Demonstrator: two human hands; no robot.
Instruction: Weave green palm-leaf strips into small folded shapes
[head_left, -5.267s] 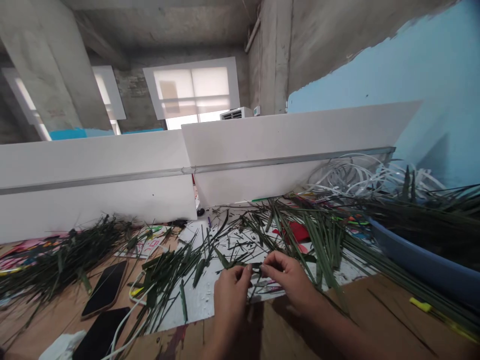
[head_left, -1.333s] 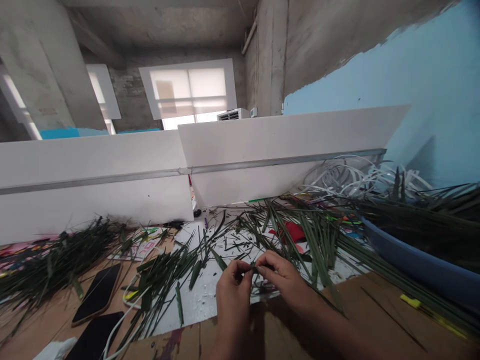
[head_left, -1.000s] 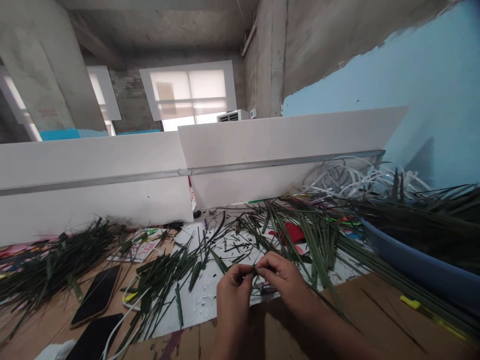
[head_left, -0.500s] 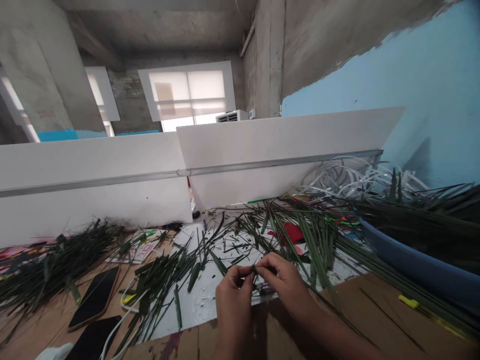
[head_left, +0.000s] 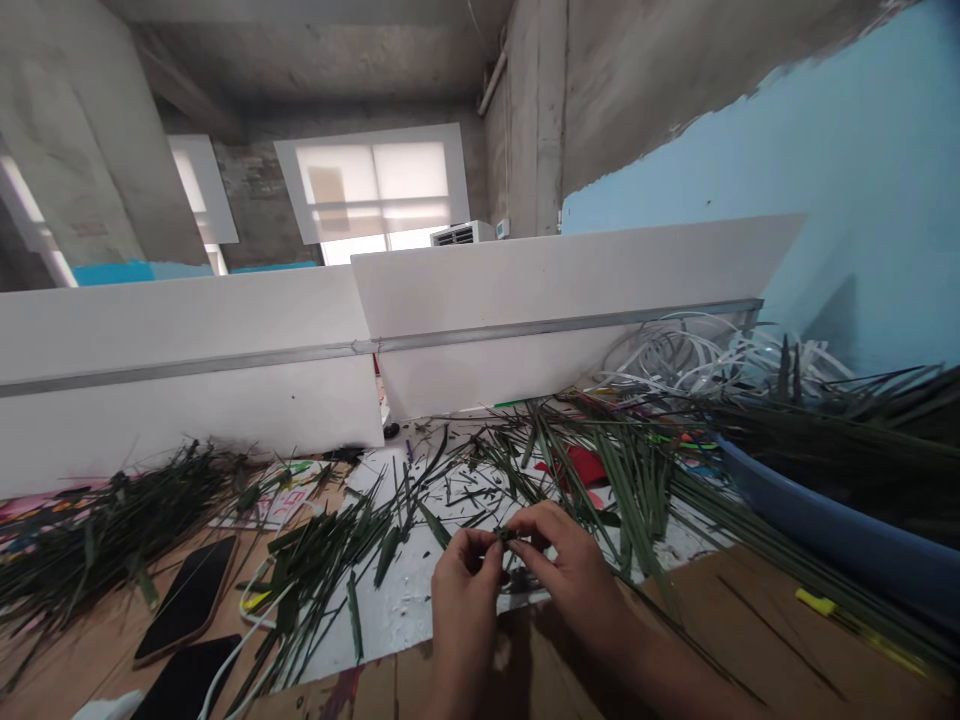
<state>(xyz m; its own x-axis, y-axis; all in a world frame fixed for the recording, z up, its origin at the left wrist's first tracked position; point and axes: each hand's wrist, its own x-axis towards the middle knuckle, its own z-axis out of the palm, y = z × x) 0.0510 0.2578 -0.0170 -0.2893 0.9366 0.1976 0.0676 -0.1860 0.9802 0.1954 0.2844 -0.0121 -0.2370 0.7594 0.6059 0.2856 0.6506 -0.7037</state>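
Observation:
My left hand [head_left: 469, 578] and my right hand [head_left: 564, 555] meet fingertip to fingertip above the white sheet [head_left: 405, 595]. Between them is a small dark green piece of leaf [head_left: 503, 534], pinched by thumb and forefinger on both sides. Most of it is hidden by the fingers, so its shape cannot be made out. Long green leaf strips [head_left: 637, 470] lie just beyond my right hand. Left of my left hand is a loose pile of cut leaf pieces [head_left: 322, 560], and short scraps are scattered over the sheet.
A blue tub [head_left: 810, 520] heaped with long leaves stands at the right. Two dark phones [head_left: 187, 600] and a white cable [head_left: 225, 665] lie at the left. A yellow tool [head_left: 816, 602] rests on the cardboard [head_left: 720, 620]. White panels [head_left: 480, 350] close off the back.
Both hands stay together in nearly the same place. The fingertips have shifted slightly left, and a little more of the green piece shows between them.

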